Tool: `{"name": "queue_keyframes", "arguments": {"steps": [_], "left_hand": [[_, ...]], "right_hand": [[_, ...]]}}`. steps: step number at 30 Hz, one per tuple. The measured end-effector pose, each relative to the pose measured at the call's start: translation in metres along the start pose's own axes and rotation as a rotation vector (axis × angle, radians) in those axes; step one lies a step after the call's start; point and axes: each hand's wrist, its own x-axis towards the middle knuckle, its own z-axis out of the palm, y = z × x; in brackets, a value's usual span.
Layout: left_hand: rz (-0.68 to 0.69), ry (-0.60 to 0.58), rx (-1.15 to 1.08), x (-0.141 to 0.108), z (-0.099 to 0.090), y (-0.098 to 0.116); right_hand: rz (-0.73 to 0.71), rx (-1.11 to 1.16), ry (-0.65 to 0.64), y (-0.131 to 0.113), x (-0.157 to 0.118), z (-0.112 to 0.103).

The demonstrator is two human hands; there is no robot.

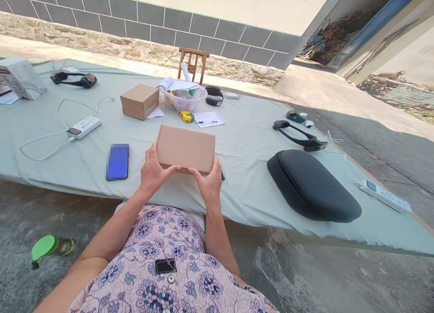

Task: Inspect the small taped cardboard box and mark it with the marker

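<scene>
A closed brown cardboard box (pixel 186 148) is between my two hands at the near side of the cloth-covered table (pixel 247 168). My left hand (pixel 155 168) grips its left end, thumb along the near edge. On the right end, my right hand (pixel 208 179) holds it the same way, with the two thumbs pointing toward each other. A small dark object (pixel 223 174) shows partly beside my right hand. To the left of my left hand lies a phone with a blue screen (pixel 117 162).
Beyond are another cardboard box (pixel 139 101), a plastic basket (pixel 185 98), a yellow tape measure (pixel 186 116) and a clipboard (pixel 209 119). A black case (pixel 313 185) and a headset (pixel 300 135) lie right; a power bank (pixel 83 127) with cable is left.
</scene>
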Motion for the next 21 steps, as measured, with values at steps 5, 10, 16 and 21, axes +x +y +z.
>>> {"name": "queue_keyframes", "arguments": {"steps": [5, 10, 16, 21], "left_hand": [[-0.065, 0.032, -0.269, 0.009, -0.007, -0.011], [-0.091, 0.027, -0.497, 0.013, -0.009, -0.013], [-0.033, 0.050, -0.390, 0.013, -0.014, -0.008], [-0.080, 0.102, -0.438, 0.015, -0.017, -0.010]], "right_hand": [[0.067, 0.282, -0.048, 0.004, 0.007, -0.013], [0.118, 0.388, 0.005, 0.010, 0.010, -0.018], [0.121, 0.398, -0.022, 0.014, 0.012, -0.018], [0.073, 0.473, -0.120, 0.022, 0.016, -0.022]]}}
